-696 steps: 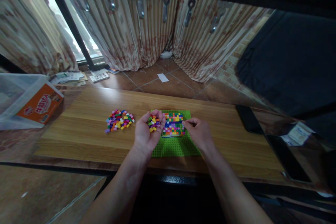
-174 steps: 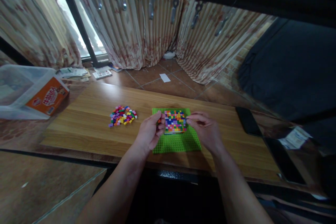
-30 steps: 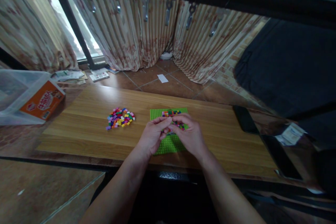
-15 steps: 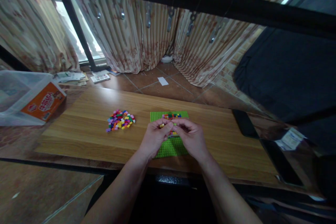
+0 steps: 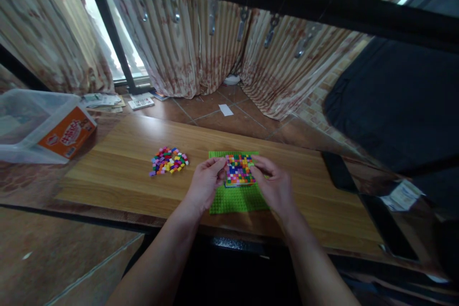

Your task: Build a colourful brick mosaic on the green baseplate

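A multicoloured block of small toy bricks [image 5: 237, 172] stands on a green studded baseplate [image 5: 233, 203] in the middle of the table. At its left edge is my left hand [image 5: 205, 181], thumb and forefinger pressed together near the upper left corner. Whatever may lie between those fingertips is hidden. My right hand [image 5: 276, 180] grips the block's right side, its thumb on the upper right part and the forefinger bent round the far corner. To the left lies a loose pile of coloured toy bricks [image 5: 167, 158].
A clear plastic bin [image 5: 32, 148] with an orange label stands at the table's left end. Two dark flat objects, a nearer one [image 5: 389, 227] and a farther one [image 5: 337, 171], lie at the right end. Folded paper [image 5: 401, 196] sits beyond them.
My hands have moved apart from above the block to its two sides, so its top shows. A small yellowish piece seen by my left fingers is no longer visible there. The view shifted slightly.
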`<state>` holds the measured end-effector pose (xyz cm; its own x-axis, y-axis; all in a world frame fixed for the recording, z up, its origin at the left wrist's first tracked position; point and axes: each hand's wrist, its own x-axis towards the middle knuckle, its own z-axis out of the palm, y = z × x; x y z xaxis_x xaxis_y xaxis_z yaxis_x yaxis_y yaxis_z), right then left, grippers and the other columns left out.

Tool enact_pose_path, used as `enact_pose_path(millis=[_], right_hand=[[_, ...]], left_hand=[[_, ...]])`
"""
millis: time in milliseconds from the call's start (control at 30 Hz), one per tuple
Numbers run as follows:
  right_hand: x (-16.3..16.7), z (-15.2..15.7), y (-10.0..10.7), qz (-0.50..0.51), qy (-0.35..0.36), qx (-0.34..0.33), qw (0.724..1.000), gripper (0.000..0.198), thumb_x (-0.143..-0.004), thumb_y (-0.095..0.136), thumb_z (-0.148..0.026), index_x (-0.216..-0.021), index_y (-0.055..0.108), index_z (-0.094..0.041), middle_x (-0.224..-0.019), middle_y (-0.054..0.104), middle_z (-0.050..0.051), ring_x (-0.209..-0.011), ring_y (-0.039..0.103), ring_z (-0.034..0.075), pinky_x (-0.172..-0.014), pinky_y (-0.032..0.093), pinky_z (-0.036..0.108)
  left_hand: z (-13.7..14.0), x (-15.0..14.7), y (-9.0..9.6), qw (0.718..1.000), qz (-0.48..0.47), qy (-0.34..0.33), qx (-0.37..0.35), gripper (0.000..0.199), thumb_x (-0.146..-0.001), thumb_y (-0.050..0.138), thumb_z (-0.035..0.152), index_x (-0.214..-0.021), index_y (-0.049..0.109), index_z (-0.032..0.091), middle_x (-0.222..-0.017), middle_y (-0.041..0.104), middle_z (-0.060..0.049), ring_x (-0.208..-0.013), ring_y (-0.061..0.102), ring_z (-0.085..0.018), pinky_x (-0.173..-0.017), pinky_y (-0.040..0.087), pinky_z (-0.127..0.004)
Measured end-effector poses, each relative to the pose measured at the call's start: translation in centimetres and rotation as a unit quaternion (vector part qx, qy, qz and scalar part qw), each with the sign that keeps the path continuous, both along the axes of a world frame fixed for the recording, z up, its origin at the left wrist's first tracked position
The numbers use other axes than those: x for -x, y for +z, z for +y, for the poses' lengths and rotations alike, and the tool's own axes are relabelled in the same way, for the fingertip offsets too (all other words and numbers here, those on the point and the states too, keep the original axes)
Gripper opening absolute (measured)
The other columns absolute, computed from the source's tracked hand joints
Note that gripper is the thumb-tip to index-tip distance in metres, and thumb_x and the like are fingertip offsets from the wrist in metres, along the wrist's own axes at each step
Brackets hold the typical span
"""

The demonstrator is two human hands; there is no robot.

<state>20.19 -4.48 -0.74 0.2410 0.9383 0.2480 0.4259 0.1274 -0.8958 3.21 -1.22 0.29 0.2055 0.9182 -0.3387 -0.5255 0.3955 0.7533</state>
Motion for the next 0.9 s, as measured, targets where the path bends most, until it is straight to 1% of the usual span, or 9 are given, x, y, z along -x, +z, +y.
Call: enact_pose_path(millis=[67,133,267,367,467,600,733,900], right_hand=[[-0.1,0.0,-0.2,-0.058,-0.001,-0.002,0.998,0.022,-0.086,0.063,-0.033,-0.102,0.075,-0.024,-0.102,0.078,0.006,-0.091,0.072,0.022,-0.088,0.054,0.04],[-0.1,0.1,-0.3,-0.108,0.0,-0.014,0.994,0.018,-0.087,0.063,-0.033,-0.097,0.076,-0.024,-0.1,0.078,0.005,-0.092,0.07,0.023,-0.089,0.052,0.042],[0.0,0.3,-0.4,-0.201,0.005,-0.054,0.978,0.011,-0.086,0.064,-0.029,-0.087,0.074,-0.026,-0.089,0.075,0.004,-0.088,0.066,0.024,-0.083,0.051,0.041],[0.2,0.4,-0.6,-0.249,0.017,-0.066,0.966,0.01,-0.086,0.063,-0.024,-0.08,0.072,-0.025,-0.084,0.071,0.004,-0.085,0.062,0.023,-0.08,0.049,0.039],[0.4,0.5,-0.7,-0.266,0.02,-0.066,0.962,0.013,-0.086,0.062,-0.02,-0.077,0.07,-0.024,-0.084,0.069,0.005,-0.084,0.06,0.023,-0.077,0.048,0.038],[0.8,0.6,-0.8,-0.255,0.017,-0.073,0.964,0.015,-0.085,0.061,-0.016,-0.073,0.068,-0.023,-0.082,0.068,0.004,-0.082,0.06,0.022,-0.076,0.047,0.037],[1.1,0.5,-0.7,-0.245,0.009,-0.086,0.966,0.015,-0.084,0.06,-0.015,-0.074,0.067,-0.023,-0.081,0.067,0.004,-0.08,0.06,0.022,-0.076,0.047,0.037],[1.4,0.6,-1.0,-0.246,-0.008,-0.093,0.965,0.017,-0.083,0.058,-0.012,-0.076,0.069,-0.024,-0.083,0.066,0.004,-0.084,0.06,0.022,-0.078,0.049,0.038]], left_hand=[[0.0,0.1,0.1,1.0,0.002,0.003,0.003,0.035,-0.057,0.087,0.033,-0.066,0.061,0.012,-0.059,0.055,0.002,-0.047,0.04,-0.002,-0.04,0.019,-0.015],[-0.1,0.1,0.1,1.0,0.003,0.002,0.004,0.034,-0.058,0.087,0.033,-0.067,0.062,0.012,-0.06,0.057,0.002,-0.047,0.041,-0.002,-0.04,0.018,-0.016],[-0.2,0.0,0.0,1.0,0.004,0.0,0.006,0.034,-0.059,0.086,0.033,-0.067,0.061,0.012,-0.061,0.058,0.002,-0.047,0.041,-0.002,-0.04,0.017,-0.016],[-0.1,0.0,0.0,1.0,0.007,-0.002,0.005,0.034,-0.06,0.086,0.033,-0.067,0.061,0.012,-0.061,0.057,0.002,-0.046,0.041,-0.002,-0.04,0.017,-0.016],[-0.1,-0.1,-0.1,1.0,0.007,-0.002,0.004,0.034,-0.059,0.086,0.033,-0.066,0.061,0.012,-0.061,0.057,0.002,-0.046,0.04,-0.002,-0.04,0.017,-0.016],[-0.1,-0.1,-0.1,1.0,0.005,-0.003,0.007,0.035,-0.058,0.087,0.034,-0.067,0.061,0.012,-0.061,0.057,0.002,-0.046,0.04,-0.002,-0.04,0.018,-0.016],[-0.1,0.0,-0.1,1.0,0.008,-0.005,0.003,0.035,-0.059,0.087,0.034,-0.067,0.061,0.012,-0.061,0.058,0.002,-0.047,0.04,-0.002,-0.04,0.018,-0.016],[-0.1,-0.1,-0.2,1.0,0.01,-0.006,0.004,0.034,-0.06,0.086,0.033,-0.068,0.061,0.012,-0.061,0.058,0.002,-0.046,0.041,-0.002,-0.04,0.018,-0.016]])
